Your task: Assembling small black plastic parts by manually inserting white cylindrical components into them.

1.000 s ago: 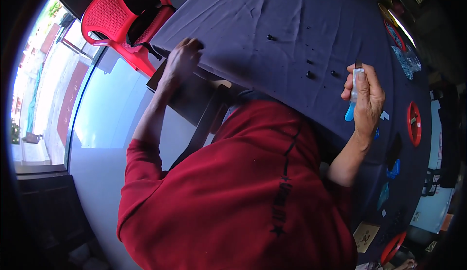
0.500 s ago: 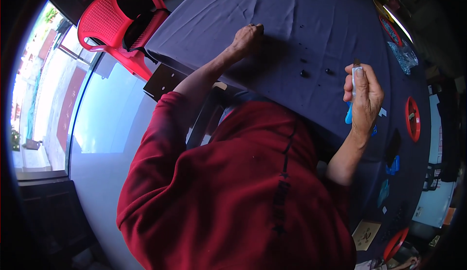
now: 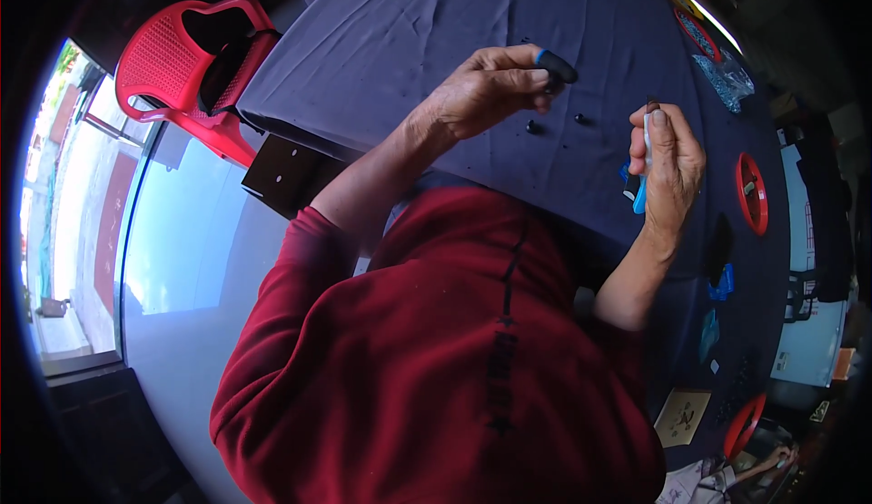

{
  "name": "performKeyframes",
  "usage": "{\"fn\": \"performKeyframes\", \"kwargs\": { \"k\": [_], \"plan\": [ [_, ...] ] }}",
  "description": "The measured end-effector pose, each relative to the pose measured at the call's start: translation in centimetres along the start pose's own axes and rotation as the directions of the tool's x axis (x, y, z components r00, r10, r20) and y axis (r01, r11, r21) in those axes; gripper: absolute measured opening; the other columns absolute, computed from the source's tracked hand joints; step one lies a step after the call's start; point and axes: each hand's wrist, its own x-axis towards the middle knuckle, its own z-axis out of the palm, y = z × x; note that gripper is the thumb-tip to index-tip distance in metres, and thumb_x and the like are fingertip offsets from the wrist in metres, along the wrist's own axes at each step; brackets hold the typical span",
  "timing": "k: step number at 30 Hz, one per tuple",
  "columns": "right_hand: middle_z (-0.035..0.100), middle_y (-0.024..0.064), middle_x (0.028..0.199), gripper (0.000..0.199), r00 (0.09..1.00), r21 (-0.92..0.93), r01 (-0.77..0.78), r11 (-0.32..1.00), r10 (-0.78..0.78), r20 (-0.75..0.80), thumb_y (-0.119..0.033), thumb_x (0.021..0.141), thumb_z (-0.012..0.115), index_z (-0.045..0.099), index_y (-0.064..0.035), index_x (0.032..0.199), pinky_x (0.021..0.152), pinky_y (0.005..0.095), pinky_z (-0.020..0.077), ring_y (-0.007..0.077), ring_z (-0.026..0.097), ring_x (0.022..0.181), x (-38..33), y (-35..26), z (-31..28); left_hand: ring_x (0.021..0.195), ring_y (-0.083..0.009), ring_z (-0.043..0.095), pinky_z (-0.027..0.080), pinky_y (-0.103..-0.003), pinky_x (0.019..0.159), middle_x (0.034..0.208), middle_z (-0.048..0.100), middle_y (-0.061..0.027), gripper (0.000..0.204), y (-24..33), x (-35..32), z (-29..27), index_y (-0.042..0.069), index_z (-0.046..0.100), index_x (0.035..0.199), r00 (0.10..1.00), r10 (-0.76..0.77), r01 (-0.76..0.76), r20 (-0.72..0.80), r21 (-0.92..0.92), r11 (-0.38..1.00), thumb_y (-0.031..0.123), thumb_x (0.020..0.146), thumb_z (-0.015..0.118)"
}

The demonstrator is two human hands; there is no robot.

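Observation:
My left hand (image 3: 495,91) is raised above the dark cloth, its thumb and index finger pinched together. A black finger cot with a blue rim (image 3: 557,65) covers the index fingertip. Something small and dark may be in the pinch, but I cannot make it out. My right hand (image 3: 670,154) is closed round a slim tool (image 3: 639,197) with a white and light-blue handle and a brownish tip pointing away from me. Between and below the hands, two small shiny black balls (image 3: 533,127) lie on the cloth, with tiny dark bits around them.
A dark grey-blue cloth (image 3: 381,59) covers the table. Red trays (image 3: 752,193) and a bag of bluish beads (image 3: 722,84) lie along the right side. A red plastic chair (image 3: 168,59) stands left; another person's hand (image 3: 781,457) shows at the lower right.
My left hand has come up off the cloth and moved right, toward my right hand. The right hand keeps the tool and has hardly moved; the whole view has shifted slightly.

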Motion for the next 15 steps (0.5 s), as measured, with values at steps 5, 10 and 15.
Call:
{"fn": "performKeyframes", "kwargs": {
  "k": [5, 10, 15],
  "plan": [
    [0.039, -0.0037, 0.054, 0.029, 1.000, -0.055, -0.005, 0.998, 0.006, 0.019, -0.025, 0.092, 0.045, 0.055, -0.0022, 0.075, 0.041, 0.0162, 0.0251, 0.0015, 0.032, 0.046, -0.4, -0.6, -1.1, 0.074, -0.0127, 0.055, 0.044, -0.027, 0.073, 0.087, 0.057, -0.0087, 0.023, -1.2, 1.6, 2.4, 0.001, 0.055, 0.095, 0.997, 0.024, -0.016, 0.074, -0.104, 0.994, 0.019, 0.082, 0.060],
    [0.038, -0.0046, 0.052, 0.030, 0.998, -0.114, 0.061, 0.992, -0.059, 0.026, -0.024, 0.092, 0.046, 0.054, -0.0024, 0.072, 0.041, 0.0166, 0.0243, 0.0007, 0.031, 0.045, -0.7, -1.1, -1.1, 0.075, -0.0129, 0.056, 0.045, -0.029, 0.074, 0.088, 0.057, -0.0094, 0.019, -0.6, 1.8, 3.7, 0.000, 0.054, 0.095, 0.993, 0.054, -0.042, 0.104, -0.115, 0.992, 0.016, 0.085, 0.057],
    [0.040, -0.0034, 0.053, 0.028, 0.986, -0.309, 0.164, 0.937, -0.150, 0.071, -0.021, 0.090, 0.049, 0.053, -0.0006, 0.071, 0.043, 0.0191, 0.0267, 0.0020, 0.035, 0.048, -1.4, -1.1, -0.3, 0.075, -0.0115, 0.053, 0.044, -0.030, 0.073, 0.088, 0.056, -0.0084, 0.021, -2.0, 1.6, 3.8, 0.000, 0.054, 0.097, 0.983, 0.059, -0.007, 0.173, -0.283, 0.959, 0.018, 0.086, 0.055]
  ]
}}
